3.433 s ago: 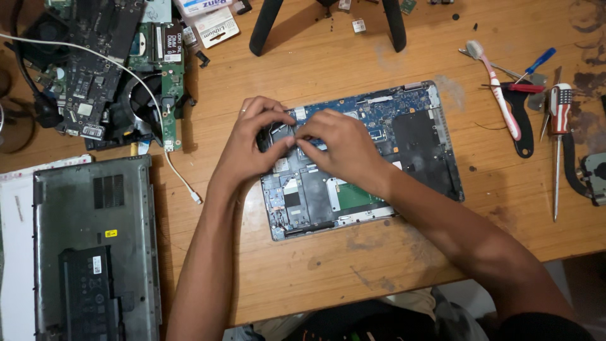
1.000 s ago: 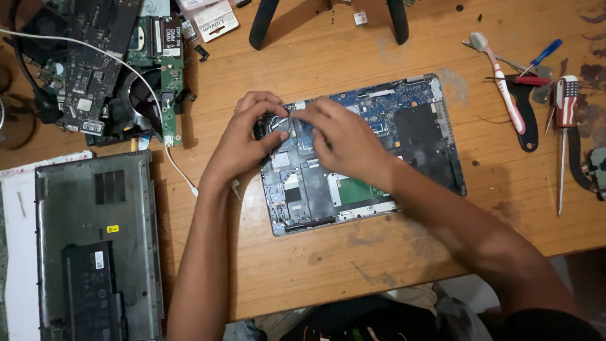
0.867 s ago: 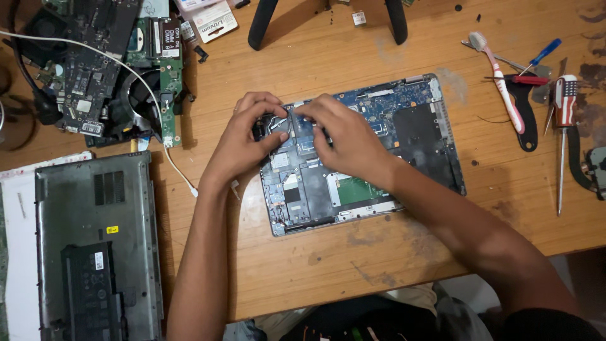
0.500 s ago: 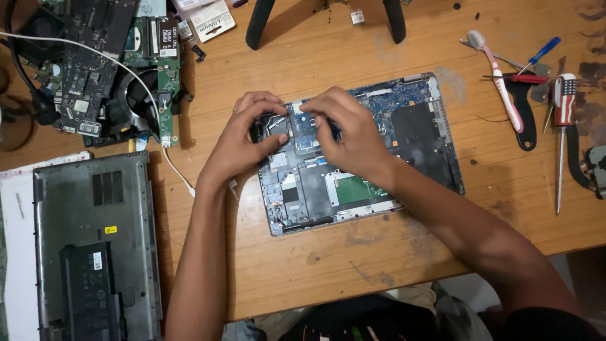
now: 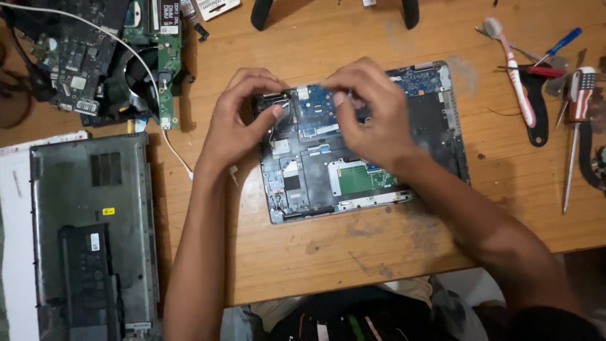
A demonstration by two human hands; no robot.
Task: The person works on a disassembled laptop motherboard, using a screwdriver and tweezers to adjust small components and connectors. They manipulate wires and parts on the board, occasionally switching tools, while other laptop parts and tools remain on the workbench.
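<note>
Both hands work on the opened laptop base at the middle of the frame: the left hand presses its thumb on the upper left corner, and the right hand pinches something small over the blue board, which I cannot identify. Risk, in my judgement: a hard pull could tear a thin cable near the fingers.

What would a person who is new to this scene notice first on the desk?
First, the opened laptop base at the centre of the wooden desk, its circuit boards bare, with the left hand and right hand both working on its upper part. Next, the grey laptop bottom cover at lower left, and the screwdrivers at far right.
</note>
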